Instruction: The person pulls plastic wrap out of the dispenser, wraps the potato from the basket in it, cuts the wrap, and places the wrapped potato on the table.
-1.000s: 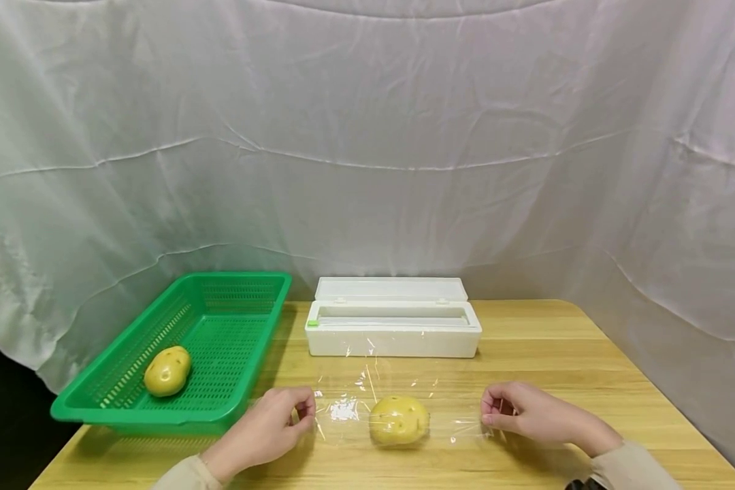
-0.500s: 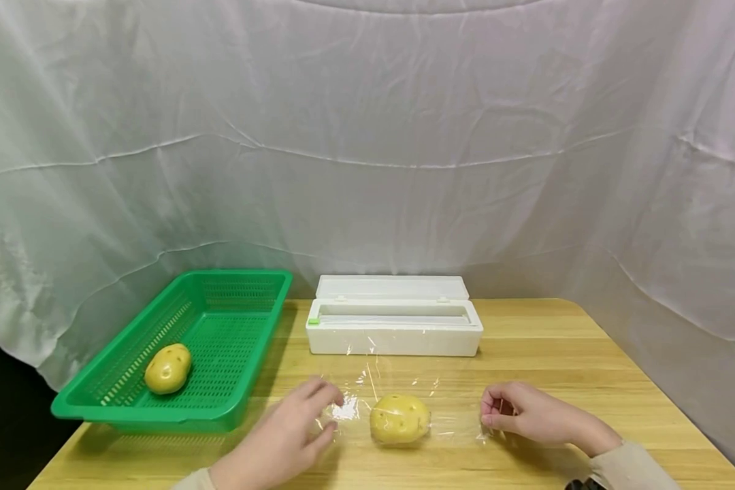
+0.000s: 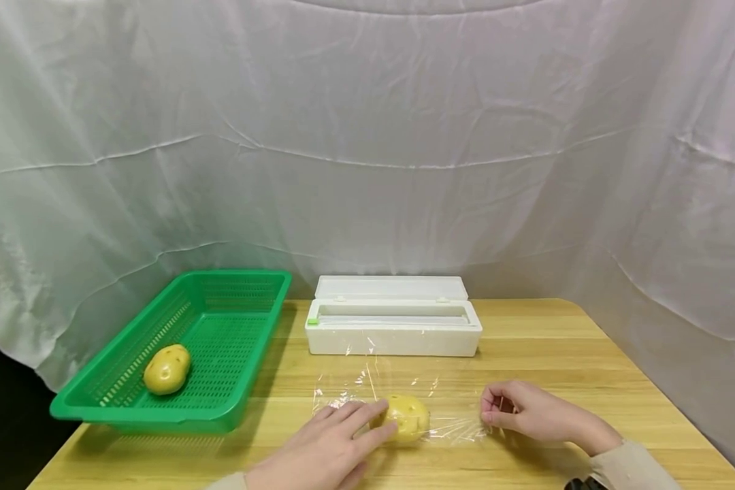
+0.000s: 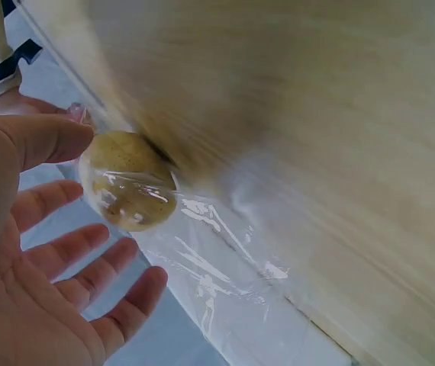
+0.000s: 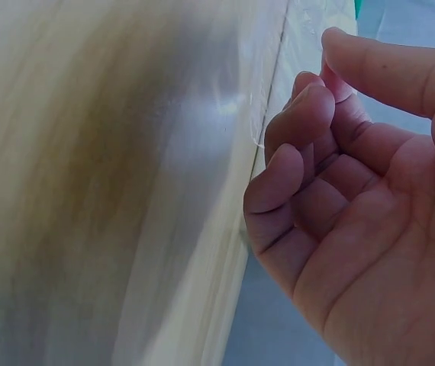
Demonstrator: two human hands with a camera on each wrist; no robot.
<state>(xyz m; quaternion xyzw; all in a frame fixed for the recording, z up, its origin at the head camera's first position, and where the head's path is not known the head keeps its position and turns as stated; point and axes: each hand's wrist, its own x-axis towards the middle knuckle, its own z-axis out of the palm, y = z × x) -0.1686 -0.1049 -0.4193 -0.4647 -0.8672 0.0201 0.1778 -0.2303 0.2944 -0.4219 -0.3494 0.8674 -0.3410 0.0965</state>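
A yellow potato [image 3: 412,416] sits on the wooden table with a sheet of clear cling film [image 3: 456,429] spread about it. In the left wrist view the film shines across the potato's [image 4: 130,183] front. My left hand [image 3: 321,446] reaches to the potato's left side, fingers spread and loosely bent; whether the fingertips touch it I cannot tell. At the right end of the film, my right hand [image 3: 529,412] pinches its edge between thumb and index finger. The right wrist view shows the other fingers of this hand [image 5: 355,175] curled in.
A white cling film box [image 3: 395,340] with its lid raised stands behind the potato. To the left is a green basket [image 3: 220,416] with a second potato [image 3: 167,369] in it. Grey curtain [image 3: 392,136] hangs behind the table [image 3: 545,340].
My left hand has let go of the film's left edge and moved right to the potato, its fingers spreading. My right hand keeps its place and its pinch.
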